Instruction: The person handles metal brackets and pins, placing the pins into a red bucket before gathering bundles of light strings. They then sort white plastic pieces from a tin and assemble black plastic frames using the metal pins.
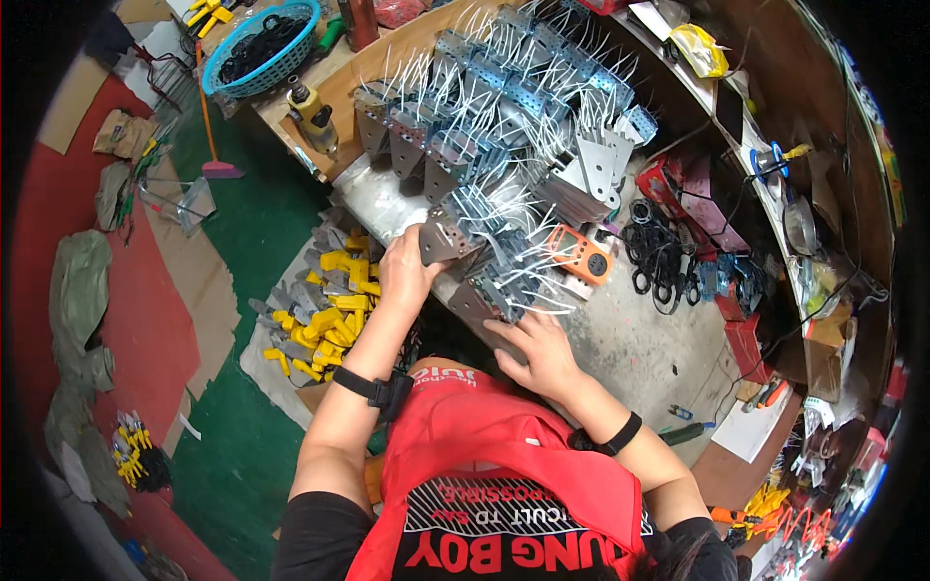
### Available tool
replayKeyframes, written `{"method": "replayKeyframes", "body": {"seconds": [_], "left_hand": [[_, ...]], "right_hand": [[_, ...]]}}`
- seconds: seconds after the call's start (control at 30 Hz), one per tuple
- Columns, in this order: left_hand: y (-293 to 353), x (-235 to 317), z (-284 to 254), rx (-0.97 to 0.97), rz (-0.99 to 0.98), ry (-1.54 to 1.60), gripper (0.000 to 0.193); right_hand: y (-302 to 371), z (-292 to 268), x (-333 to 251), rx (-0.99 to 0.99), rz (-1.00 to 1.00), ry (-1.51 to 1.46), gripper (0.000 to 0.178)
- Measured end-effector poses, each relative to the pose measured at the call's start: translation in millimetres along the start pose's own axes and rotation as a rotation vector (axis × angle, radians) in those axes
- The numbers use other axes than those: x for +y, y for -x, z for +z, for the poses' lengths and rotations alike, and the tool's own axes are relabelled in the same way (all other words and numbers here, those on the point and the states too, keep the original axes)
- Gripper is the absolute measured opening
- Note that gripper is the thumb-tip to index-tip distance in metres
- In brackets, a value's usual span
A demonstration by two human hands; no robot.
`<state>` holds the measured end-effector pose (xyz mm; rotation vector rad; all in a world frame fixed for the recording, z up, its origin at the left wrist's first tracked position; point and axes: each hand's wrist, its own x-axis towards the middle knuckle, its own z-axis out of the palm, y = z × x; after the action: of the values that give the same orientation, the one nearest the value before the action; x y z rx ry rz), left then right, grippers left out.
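My left hand point(405, 273) is closed round the near edge of a stack of grey metal plates point(444, 240) with blue perforated terminal parts and white wires. Its thumb lies along the lower side. A second such wired stack point(481, 302) lies just to the right and nearer to me. At that stack's near end is my right hand point(539, 356), fingers apart and the fingertips against or very close to it. Beyond both hands, many more wired plate assemblies point(504, 87) stand packed in rows. Right of the stacks lies an orange meter point(579, 255).
Yellow-handled grey parts point(334, 324) are heaped below the bench at left. A yellow bottle-shaped tool point(312, 118) stands at the bench corner, near a blue basket point(260, 48) of black cords. Black cable coils point(654, 254) and a red bin point(668, 184) occupy the right side.
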<state>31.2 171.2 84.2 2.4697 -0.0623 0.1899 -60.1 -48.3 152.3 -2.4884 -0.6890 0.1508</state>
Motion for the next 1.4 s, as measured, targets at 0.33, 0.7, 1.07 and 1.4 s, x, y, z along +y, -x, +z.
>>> {"method": "replayKeyframes", "body": {"seconds": [0.33,0.7,1.07,1.4], "left_hand": [[6,-11,4,-0.091,-0.090,0.091,0.072],[34,-18,-3,-0.098,-0.095,0.126,0.079],[38,-22,4,-0.121,-0.087,0.106,0.080],[38,-30,-17,-0.234,-0.224,0.130,0.073]], "right_hand": [[-18,5,3,0.076,-0.019,-0.077,0.030],[-15,10,8,0.147,-0.041,-0.080,0.015],[-7,24,20,0.141,-0.016,-0.116,0.010],[4,23,29,0.091,-0.005,-0.106,0.012]]}}
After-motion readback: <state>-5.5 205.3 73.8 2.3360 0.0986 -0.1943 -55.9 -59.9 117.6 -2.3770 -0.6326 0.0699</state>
